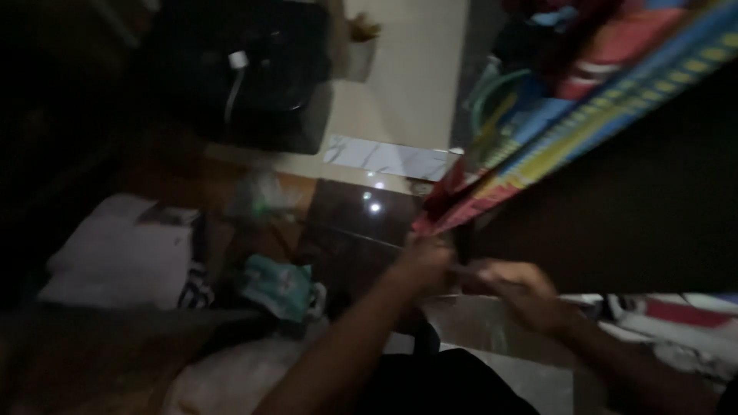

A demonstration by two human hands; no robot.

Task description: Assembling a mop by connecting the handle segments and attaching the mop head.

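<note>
Lying at the far left of the frame, a white bundle is resting on the dim floor, its edges soft with blur. Above it, in the upper left, a black box is sitting with a white cable trailing across its top. Just right of the bundle, near the lower centre, a teal bag is lying crumpled, and beyond it a dark glossy tile is catching two small glints of light. A pale wall is rising behind, at upper centre.

Coming up from the bottom edge, the left hand is closing around the lower end of a multicoloured cloth, at the middle of the frame; its fingers are curled tight on the bunched red corner. Just beside it to the right, the right hand is bending inward with fingers folded, seemingly pinching a thin dark strip or edge by that same corner, though blur is hiding exactly what it grips. The two hands are nearly touching.

The cloth is stretching from the hands diagonally to the upper right corner, showing red, blue and yellow bands. Below it, a large dark surface is filling the right side, and red-and-white fabric is lying at the lower right.
</note>
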